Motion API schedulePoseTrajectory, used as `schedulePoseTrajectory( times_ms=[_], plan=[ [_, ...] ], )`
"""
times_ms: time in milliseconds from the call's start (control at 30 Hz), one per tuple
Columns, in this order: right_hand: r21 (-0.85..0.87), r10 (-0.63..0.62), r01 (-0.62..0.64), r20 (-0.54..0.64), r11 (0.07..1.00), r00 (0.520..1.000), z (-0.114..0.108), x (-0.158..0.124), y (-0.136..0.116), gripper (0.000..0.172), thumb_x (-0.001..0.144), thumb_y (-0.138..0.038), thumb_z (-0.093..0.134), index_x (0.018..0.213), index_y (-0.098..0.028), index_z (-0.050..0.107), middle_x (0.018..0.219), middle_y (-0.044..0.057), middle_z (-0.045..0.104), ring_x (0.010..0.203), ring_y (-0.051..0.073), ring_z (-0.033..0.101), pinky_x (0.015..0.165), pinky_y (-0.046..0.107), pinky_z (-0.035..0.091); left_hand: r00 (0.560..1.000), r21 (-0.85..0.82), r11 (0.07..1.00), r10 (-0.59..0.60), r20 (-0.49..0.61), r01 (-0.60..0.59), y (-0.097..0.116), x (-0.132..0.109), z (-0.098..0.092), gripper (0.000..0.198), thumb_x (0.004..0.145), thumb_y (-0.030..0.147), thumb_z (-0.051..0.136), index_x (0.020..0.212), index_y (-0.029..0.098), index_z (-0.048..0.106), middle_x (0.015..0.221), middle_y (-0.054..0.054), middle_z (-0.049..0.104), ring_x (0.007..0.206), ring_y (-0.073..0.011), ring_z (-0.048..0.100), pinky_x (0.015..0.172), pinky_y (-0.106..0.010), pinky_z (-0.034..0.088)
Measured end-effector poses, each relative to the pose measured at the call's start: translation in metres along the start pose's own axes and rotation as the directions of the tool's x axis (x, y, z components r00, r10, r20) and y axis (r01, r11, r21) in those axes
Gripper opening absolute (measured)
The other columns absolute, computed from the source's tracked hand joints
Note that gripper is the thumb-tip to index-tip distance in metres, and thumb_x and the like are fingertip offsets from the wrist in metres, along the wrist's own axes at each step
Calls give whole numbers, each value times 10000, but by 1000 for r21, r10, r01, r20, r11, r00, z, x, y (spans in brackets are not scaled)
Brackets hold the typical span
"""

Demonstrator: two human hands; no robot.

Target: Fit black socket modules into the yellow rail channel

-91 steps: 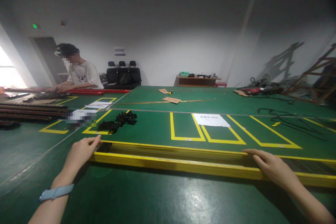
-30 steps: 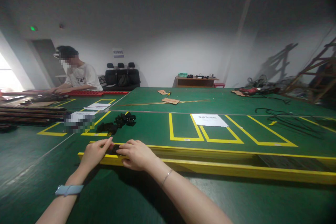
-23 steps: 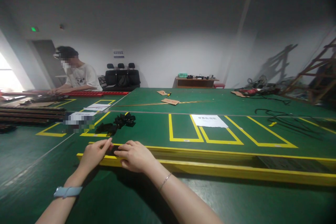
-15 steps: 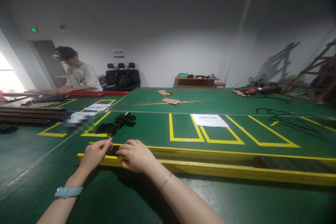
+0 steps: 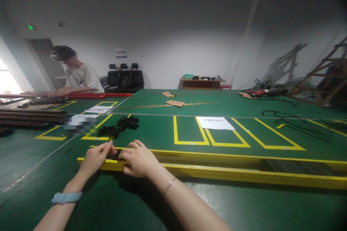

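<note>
A long yellow channel (image 5: 206, 173) with an open top lies across the near part of the green table. Over its left end my left hand (image 5: 93, 157) is closed, thumb and fingertips pressed together at the trough; what they pinch is hidden. My right hand (image 5: 139, 158) is just right of it, fingers curled over the channel's walls and against a small black part (image 5: 117, 154). That part sits in the trough between both hands, mostly covered by fingers. Beyond the left hand lies a loose pile of black plastic pieces (image 5: 119, 126).
A dark flat plate (image 5: 298, 168) lies in the channel's right end. Yellow tape outlines and a paper sign (image 5: 215, 123) mark the table. Dark rails (image 5: 29, 120) are stacked at left, where a co-worker (image 5: 81, 77) works. Black cables (image 5: 292, 122) lie at right.
The whole view has shifted slightly, so things sit a little further left. Both hands stay at the channel's left end, with only slight finger movement.
</note>
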State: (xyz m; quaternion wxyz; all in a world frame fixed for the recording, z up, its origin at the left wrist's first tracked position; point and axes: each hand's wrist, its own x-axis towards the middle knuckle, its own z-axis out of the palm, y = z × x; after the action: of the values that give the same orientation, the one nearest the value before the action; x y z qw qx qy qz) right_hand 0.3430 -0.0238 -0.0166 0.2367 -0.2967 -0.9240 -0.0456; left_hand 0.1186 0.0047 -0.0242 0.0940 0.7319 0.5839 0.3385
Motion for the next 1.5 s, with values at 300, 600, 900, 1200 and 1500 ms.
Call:
schedulePoseTrajectory(
  times_ms=[300,600,900,1200,1500],
  plan=[
    [-12,-18,18,-17,1000,1000,-2,-3,0,440,810,-397,569,1209,-217,526,1267,31,562,1221,257,389,1047,426,306,999,-64,998,15,39,-12,2,-1,2,463,873,546,414,727,213,701,788,-3,738,791,-178,674,737,-195,463],
    [-39,-31,33,56,999,998,-1,-5,-1,515,852,-396,523,1348,-287,437,1401,-33,464,1313,246,308,1080,451,279,1000,49,999,12,3,-12,4,0,1,484,876,548,391,676,218,682,729,7,723,719,-172,653,680,-204,444],
    [-66,-11,16,73,998,997,4,-3,0,538,840,-418,537,1356,-313,430,1444,-46,410,1329,252,299,1098,457,267,999,86,996,-14,30,11,8,-2,5,507,876,574,374,646,214,646,651,18,684,653,-156,623,638,-208,408],
    [-22,-11,13,71,1000,997,8,0,2,513,825,-410,556,1310,-276,461,1432,-51,429,1348,257,272,1093,475,275,1000,105,994,-8,18,6,3,0,6,480,867,572,402,687,211,662,672,16,692,670,-163,629,638,-210,404],
    [2,1,-1,-20,1000,1000,4,1,0,322,816,-413,582,1071,-217,593,1105,40,647,1152,209,471,1029,390,311,998,91,996,-14,54,9,11,-2,3,499,882,574,373,657,219,643,682,26,686,684,-151,627,666,-206,401]
  ],
)
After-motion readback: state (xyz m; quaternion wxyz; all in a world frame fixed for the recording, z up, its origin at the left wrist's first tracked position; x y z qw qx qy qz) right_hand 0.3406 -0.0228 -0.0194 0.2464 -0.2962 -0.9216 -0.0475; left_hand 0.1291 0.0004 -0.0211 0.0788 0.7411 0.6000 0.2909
